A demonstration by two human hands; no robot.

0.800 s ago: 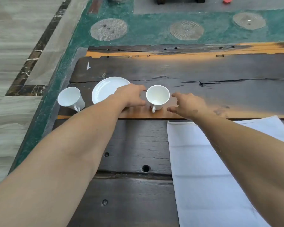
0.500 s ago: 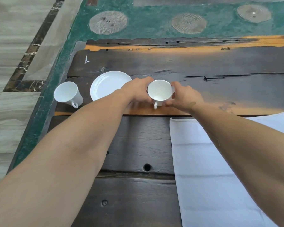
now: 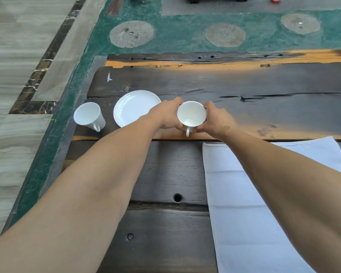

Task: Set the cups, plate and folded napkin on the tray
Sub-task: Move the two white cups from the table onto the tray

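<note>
Near the left edge of the tabletop (image 3: 264, 83) a white cup (image 3: 89, 116) stands alone, tipped look from this angle, its handle turned toward the person, touched by nothing. Just beside it to the right lies the white plate (image 3: 134, 107), flat, its right rim partly hidden behind the left hand (image 3: 166, 116). That hand's fingers are curled against the left wall of a second cup (image 3: 192, 116), and the right hand (image 3: 215, 120) presses in from the other side, so the cup is clasped between both, mouth up and empty, its small handle pointing straight back toward the person, between the two palms. Whether it has left the wood or rests on it cannot be told. It sits on the raised far board of the tabletop, close to that board's near edge. Farther right and nearer, the white napkin (image 3: 254, 194) lies spread flat, unfolded, running to the near edge, with the right forearm over its corner. No tray of any separate kind shows; if the raised board serves as one, that is a guess. Since both hands are equally close and the cup is upright, the move probably turns on keeping it level while carrying it.
</note>
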